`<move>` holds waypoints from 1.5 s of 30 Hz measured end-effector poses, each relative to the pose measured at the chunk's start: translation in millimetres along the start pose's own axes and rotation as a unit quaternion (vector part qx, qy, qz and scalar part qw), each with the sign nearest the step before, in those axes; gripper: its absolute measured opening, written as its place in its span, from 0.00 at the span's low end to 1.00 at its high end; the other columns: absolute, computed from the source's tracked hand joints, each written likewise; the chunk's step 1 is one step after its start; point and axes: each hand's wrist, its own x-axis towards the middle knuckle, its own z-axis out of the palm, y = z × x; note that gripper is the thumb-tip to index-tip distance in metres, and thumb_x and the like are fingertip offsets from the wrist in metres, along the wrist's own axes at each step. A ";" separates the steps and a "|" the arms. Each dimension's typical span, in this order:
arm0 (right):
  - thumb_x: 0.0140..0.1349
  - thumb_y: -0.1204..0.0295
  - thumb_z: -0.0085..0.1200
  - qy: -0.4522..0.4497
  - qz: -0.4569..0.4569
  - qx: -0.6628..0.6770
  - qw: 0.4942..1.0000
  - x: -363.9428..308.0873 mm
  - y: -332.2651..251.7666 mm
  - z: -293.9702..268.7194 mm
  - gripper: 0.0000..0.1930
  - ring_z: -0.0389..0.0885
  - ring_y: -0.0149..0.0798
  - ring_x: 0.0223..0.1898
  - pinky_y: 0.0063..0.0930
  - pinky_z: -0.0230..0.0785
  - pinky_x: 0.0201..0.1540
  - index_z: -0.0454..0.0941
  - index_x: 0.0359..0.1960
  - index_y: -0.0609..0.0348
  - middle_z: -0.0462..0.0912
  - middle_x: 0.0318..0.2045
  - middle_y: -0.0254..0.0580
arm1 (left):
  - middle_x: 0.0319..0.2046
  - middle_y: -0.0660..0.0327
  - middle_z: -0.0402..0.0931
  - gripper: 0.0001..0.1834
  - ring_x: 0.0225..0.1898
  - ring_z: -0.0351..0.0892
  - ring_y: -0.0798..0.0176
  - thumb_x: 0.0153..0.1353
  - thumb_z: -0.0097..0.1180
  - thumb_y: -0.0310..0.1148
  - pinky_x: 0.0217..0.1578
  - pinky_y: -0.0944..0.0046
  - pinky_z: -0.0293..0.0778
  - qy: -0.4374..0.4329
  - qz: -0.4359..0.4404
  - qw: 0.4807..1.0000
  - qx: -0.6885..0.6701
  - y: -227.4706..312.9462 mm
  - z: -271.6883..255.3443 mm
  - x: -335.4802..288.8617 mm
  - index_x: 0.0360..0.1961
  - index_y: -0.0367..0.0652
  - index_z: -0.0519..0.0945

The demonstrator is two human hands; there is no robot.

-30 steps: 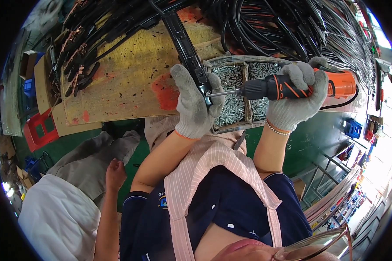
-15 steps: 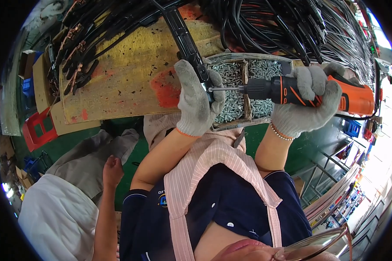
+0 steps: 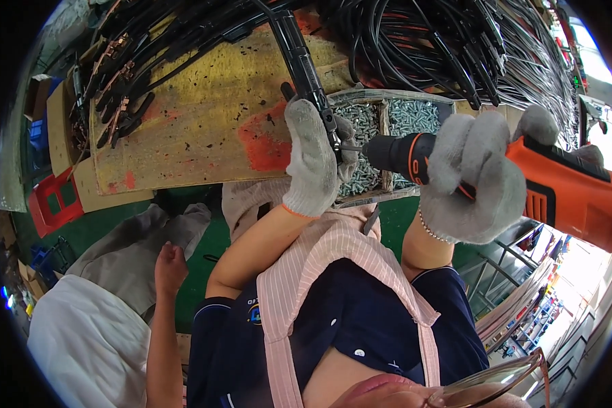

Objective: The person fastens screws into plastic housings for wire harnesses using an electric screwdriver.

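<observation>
My left hand (image 3: 311,163), in a grey knit glove, is closed around the lower end of a long black handle-like part (image 3: 300,61) that slants up and away. In my gloved right hand (image 3: 472,177) is an orange and black power screwdriver (image 3: 568,194), lying nearly level. Its bit (image 3: 350,147) points left and meets the end of the black part beside my left fingers; whether a screw sits at the tip I cannot make out. Just behind and below the tool stands a divided box (image 3: 447,103) holding many small silver screws (image 3: 413,117).
The worn yellow board (image 3: 204,115) has red paint stains. Black parts with copper ends (image 3: 121,112) lie at its left, and coiled black cables (image 3: 387,41) at the back. A red plastic crate (image 3: 42,211) stands at left. Another person's closed hand (image 3: 172,266) is at lower left.
The screwdriver has swung so its rear end is lower and farther right, and it looks larger. My left hand and the black part have shifted slightly right; both grips stay closed.
</observation>
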 end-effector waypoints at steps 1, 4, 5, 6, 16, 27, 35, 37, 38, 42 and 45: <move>0.55 0.81 0.47 0.009 0.016 -0.012 1.000 0.4 0.7 1.3 0.30 0.60 0.24 0.15 0.14 0.58 0.12 0.58 0.62 0.50 0.71 0.28 0.41 | 0.20 0.67 0.71 0.38 0.15 0.67 0.73 0.54 0.40 0.75 0.13 0.74 0.62 -0.010 -0.001 1.000 0.005 0.4 -0.6 -0.7 0.31 0.46 0.73; 0.55 0.81 0.47 0.038 0.061 -0.048 0.996 1.9 2.1 5.0 0.29 0.61 0.26 0.15 0.16 0.59 0.13 0.58 0.61 0.51 0.70 0.27 0.40 | 0.22 0.67 0.73 0.36 0.16 0.67 0.73 0.56 0.42 0.73 0.13 0.74 0.63 -0.056 0.001 0.998 0.001 7.4 -2.8 -1.0 0.36 0.48 0.72; 0.56 0.81 0.47 0.047 0.076 -0.059 0.994 2.0 2.4 6.4 0.29 0.62 0.27 0.15 0.17 0.60 0.13 0.58 0.61 0.51 0.70 0.27 0.40 | 0.22 0.67 0.73 0.36 0.16 0.67 0.73 0.56 0.42 0.73 0.13 0.74 0.63 -0.056 0.000 0.998 -0.001 7.8 1.6 -1.2 0.36 0.48 0.72; 0.56 0.81 0.47 0.056 0.091 -0.071 0.992 2.0 2.5 7.7 0.29 0.62 0.27 0.15 0.17 0.60 0.13 0.58 0.61 0.52 0.70 0.26 0.40 | 0.19 0.67 0.71 0.38 0.14 0.66 0.73 0.54 0.40 0.75 0.13 0.74 0.62 0.009 -0.009 1.000 -0.028 7.3 8.8 -1.3 0.31 0.47 0.72; 0.57 0.81 0.48 0.178 0.176 -0.180 0.951 -5.2 -12.4 13.4 0.26 0.65 0.33 0.16 0.22 0.62 0.14 0.59 0.58 0.54 0.67 0.22 0.39 | 0.20 0.67 0.70 0.37 0.14 0.65 0.72 0.53 0.38 0.77 0.12 0.71 0.62 -0.033 0.053 0.998 -0.008 8.8 11.5 -3.0 0.34 0.50 0.70; 0.58 0.78 0.51 0.204 -0.086 -0.038 0.974 -8.7 -47.1 -65.8 0.18 0.64 0.26 0.19 0.19 0.63 0.23 0.66 0.50 0.59 0.66 0.20 0.30 | 0.17 0.67 0.65 0.15 0.10 0.61 0.72 0.67 0.48 0.48 0.09 0.72 0.56 -0.092 0.054 0.994 0.022 -0.6 12.8 -18.8 0.41 0.48 0.70; 0.56 0.84 0.50 0.416 -0.061 -0.130 0.898 -42.9 -20.7 -96.4 0.26 0.71 0.36 0.18 0.29 0.69 0.22 0.59 0.58 0.66 0.74 0.21 0.45 | 0.20 0.69 0.65 0.18 0.12 0.60 0.75 0.67 0.50 0.29 0.09 0.73 0.57 -0.094 0.091 0.991 0.031 -4.4 9.8 -10.7 0.56 0.55 0.65; 0.56 0.84 0.50 0.432 -0.066 -0.124 0.891 -46.8 -16.5 -99.0 0.26 0.71 0.36 0.17 0.30 0.69 0.21 0.59 0.58 0.66 0.73 0.21 0.45 | 0.20 0.69 0.66 0.18 0.12 0.60 0.74 0.67 0.51 0.30 0.10 0.73 0.58 -0.092 0.087 0.991 0.037 -3.6 10.0 -12.3 0.56 0.56 0.65; 0.57 0.80 0.51 0.424 -0.052 -0.123 0.896 -47.9 -15.1 -99.1 0.24 0.68 0.34 0.19 0.28 0.65 0.23 0.62 0.56 0.65 0.70 0.21 0.41 | 0.20 0.69 0.66 0.18 0.12 0.60 0.74 0.67 0.51 0.30 0.10 0.73 0.58 -0.090 0.085 0.991 0.040 -4.1 9.4 -11.4 0.56 0.56 0.65; 0.59 0.76 0.51 0.384 -0.010 -0.120 0.915 -55.3 -6.7 -106.6 0.20 0.63 0.32 0.22 0.25 0.58 0.24 0.64 0.53 0.64 0.63 0.21 0.35 | 0.21 0.69 0.66 0.19 0.12 0.60 0.74 0.67 0.51 0.30 0.11 0.73 0.58 -0.091 0.081 0.992 0.027 -4.9 7.8 -9.9 0.57 0.57 0.65; 0.60 0.76 0.50 0.371 -0.004 -0.117 0.921 -50.1 -5.5 -98.0 0.18 0.62 0.32 0.22 0.25 0.57 0.24 0.65 0.51 0.63 0.61 0.21 0.35 | 0.21 0.69 0.66 0.20 0.13 0.60 0.74 0.66 0.52 0.30 0.11 0.73 0.57 -0.076 0.075 0.994 0.028 -3.9 12.0 -11.9 0.57 0.57 0.65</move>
